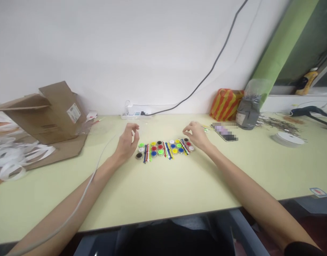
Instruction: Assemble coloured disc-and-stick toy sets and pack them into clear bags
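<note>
Between my hands, small round pieces with coloured tops in green, blue, red, yellow, white and black lie in short columns. Thin arrow-shaped plastic strips in several colours are laid in bundles between those columns. At the left end of the arrangement, my left hand is raised with bent fingers and the thumb apart, holding nothing that I can see. My right hand hovers by the right end, its fingers loosely curved and apart. Beyond it, a few small coloured bits are partly hidden.
A cardboard box and white ribbon strips are at left. A power strip sits against the wall. To the right are a phone, a striped bag, a grey bag and a white roll. A pale cable crosses my left forearm.
</note>
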The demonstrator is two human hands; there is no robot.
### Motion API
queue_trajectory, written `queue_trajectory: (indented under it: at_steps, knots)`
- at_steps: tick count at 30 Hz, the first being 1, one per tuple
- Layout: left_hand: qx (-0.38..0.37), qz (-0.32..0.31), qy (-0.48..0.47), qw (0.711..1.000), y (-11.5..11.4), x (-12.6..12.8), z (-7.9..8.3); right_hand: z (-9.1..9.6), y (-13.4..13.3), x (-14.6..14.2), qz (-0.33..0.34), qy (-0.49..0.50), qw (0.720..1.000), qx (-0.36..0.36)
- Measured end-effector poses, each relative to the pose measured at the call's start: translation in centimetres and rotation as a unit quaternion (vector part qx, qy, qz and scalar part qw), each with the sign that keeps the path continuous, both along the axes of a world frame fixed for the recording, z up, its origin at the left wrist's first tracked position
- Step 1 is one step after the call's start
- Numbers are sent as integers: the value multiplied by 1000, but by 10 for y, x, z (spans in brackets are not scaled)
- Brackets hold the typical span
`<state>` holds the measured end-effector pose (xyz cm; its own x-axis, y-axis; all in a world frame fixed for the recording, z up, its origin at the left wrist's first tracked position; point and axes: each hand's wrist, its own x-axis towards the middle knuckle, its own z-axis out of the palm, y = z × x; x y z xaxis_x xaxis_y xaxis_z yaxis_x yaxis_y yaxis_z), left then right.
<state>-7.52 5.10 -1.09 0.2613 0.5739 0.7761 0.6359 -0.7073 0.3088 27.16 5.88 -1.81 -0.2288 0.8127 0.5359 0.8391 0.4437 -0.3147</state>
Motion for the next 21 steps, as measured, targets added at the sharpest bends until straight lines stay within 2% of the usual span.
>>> queue_trajectory:
  at_steps: [4,8,21]
  knots:
    - [12,-20,10,1000,-6,8,1,2,3,13,-6,-25,998,-58]
    - [-4,-23,24,999,-9,10,0,2,-1,11,-21,-49,995,-88]
    - [-53,-38,25,998,-11,16,-3,-2,-5,6,-52,-65,989,-123]
